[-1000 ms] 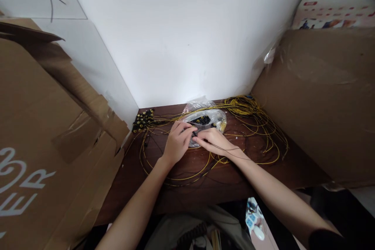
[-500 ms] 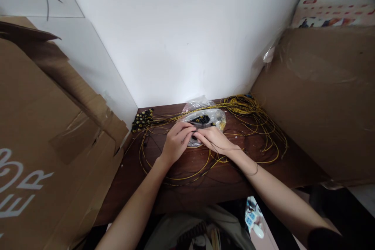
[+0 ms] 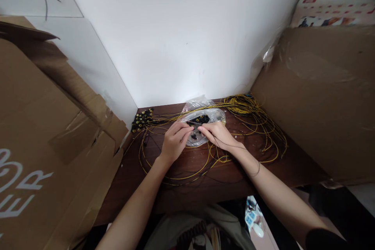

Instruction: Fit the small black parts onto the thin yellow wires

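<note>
Over a clear plastic bag [image 3: 218,115] that holds small black connector pieces [image 3: 202,118], both my hands are pinching, fingertips a short gap apart. My left hand [image 3: 175,140] is closed, thumb against fingers; what it grips is too small to make out. In my right hand [image 3: 218,134] the thumb and forefinger are closed on a thin dark wire [image 3: 231,145], which loops back over my wrist and forearm. A few loose black pieces [image 3: 194,136] lie in the near part of the bag, below my fingertips.
Yellow and black wires [image 3: 240,105] lie coiled at the back right, with black-and-yellow connector ends [image 3: 142,120] bunched at the left. More loops spread over the brown tabletop [image 3: 187,164]. A large cardboard box stands left [image 3: 43,125], another cardboard box right [image 3: 316,105].
My right hand has moved slightly right, away from the left, opening a gap between the fingertips. More of the bag's black pieces shows. My left hand has hardly moved.
</note>
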A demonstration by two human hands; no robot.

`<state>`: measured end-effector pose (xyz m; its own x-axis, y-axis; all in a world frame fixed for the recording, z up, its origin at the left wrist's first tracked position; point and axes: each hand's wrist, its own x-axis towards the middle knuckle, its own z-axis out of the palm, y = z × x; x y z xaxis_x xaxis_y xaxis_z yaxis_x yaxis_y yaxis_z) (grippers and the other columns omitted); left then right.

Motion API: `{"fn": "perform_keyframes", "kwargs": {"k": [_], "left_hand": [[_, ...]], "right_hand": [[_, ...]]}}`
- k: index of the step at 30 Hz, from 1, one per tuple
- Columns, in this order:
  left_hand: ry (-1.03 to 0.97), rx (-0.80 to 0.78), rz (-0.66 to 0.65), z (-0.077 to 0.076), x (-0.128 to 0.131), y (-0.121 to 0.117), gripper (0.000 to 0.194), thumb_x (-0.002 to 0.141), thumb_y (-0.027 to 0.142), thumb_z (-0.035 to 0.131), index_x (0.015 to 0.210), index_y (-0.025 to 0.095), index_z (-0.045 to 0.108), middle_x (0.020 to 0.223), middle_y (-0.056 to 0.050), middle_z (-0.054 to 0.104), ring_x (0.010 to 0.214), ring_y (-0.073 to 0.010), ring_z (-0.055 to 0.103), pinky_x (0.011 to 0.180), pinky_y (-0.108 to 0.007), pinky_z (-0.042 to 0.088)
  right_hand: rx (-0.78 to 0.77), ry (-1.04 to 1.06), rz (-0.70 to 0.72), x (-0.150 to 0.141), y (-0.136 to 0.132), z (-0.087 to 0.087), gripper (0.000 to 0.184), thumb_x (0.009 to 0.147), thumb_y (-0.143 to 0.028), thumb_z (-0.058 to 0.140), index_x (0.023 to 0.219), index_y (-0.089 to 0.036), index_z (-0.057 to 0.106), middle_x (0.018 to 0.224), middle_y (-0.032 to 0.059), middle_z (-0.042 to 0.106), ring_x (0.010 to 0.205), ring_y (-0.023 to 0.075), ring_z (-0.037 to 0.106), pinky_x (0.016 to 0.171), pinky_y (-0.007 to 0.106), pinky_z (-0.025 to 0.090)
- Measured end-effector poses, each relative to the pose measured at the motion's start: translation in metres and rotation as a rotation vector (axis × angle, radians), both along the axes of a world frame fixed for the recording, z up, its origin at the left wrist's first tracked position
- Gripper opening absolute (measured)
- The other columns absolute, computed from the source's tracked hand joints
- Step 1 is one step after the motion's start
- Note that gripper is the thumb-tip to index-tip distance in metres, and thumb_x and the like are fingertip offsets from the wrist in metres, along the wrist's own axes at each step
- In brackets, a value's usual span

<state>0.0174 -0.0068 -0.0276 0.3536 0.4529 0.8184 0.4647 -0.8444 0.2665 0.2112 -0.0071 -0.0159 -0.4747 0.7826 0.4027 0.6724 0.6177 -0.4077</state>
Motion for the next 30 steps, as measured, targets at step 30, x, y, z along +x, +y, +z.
{"fn": "perform_keyframes", "kwargs": {"k": [30], "left_hand": [[0.035, 0.013, 0.028, -0.0014, -0.0009, -0.0017, 0.013, 0.080, 0.011, 0.055, 0.085, 0.020, 0.064, 0.082, -0.004, 0.063, 0.080, -0.0133, 0.057, 0.072, -0.027, 0.049]], "right_hand": [[0.026, 0.108, -0.019, -0.0009, 0.0008, -0.0046, 0.030, 0.093, -0.034, 0.037, 0.086, -0.017, 0.061, 0.066, 0.0029, 0.063, 0.056, 0.0121, 0.056, 0.057, 0.021, 0.034]]}}
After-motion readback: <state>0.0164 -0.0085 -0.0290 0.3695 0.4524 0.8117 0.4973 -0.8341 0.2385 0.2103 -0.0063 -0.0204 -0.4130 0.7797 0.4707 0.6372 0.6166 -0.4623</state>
